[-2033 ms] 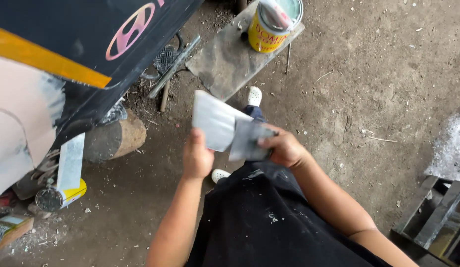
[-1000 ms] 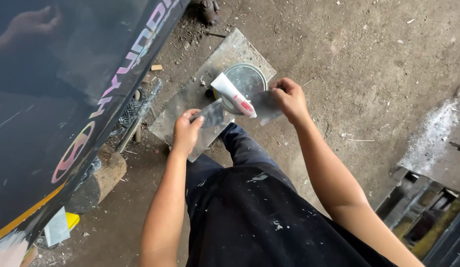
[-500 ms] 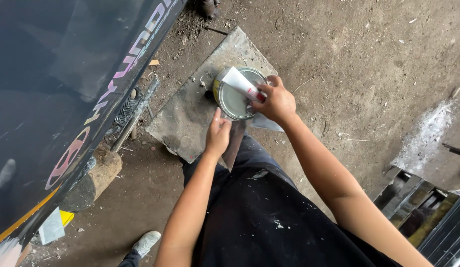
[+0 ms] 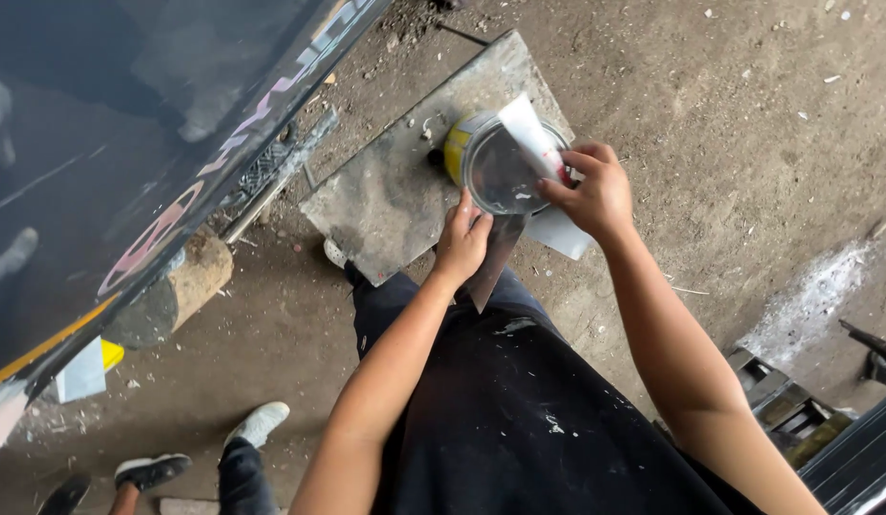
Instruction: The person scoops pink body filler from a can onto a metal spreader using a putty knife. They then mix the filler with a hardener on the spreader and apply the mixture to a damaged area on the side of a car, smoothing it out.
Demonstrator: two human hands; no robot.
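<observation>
Your left hand (image 4: 460, 240) is curled around a flat metal scraper (image 4: 493, 262), blade pointing down toward 6 o'clock, knuckles right against the tin's rim. Your right hand (image 4: 595, 195) pinches a white spreader (image 4: 530, 133) that leans over the open tin (image 4: 495, 164), sticking out toward 11 o'clock. The tin sits on a grey slab (image 4: 390, 195), up around 12 o'clock from your lap. A dark car panel (image 4: 128, 124) fills the 10 o'clock side, and someone's shoes (image 4: 257, 424) show at 7 o'clock.
</observation>
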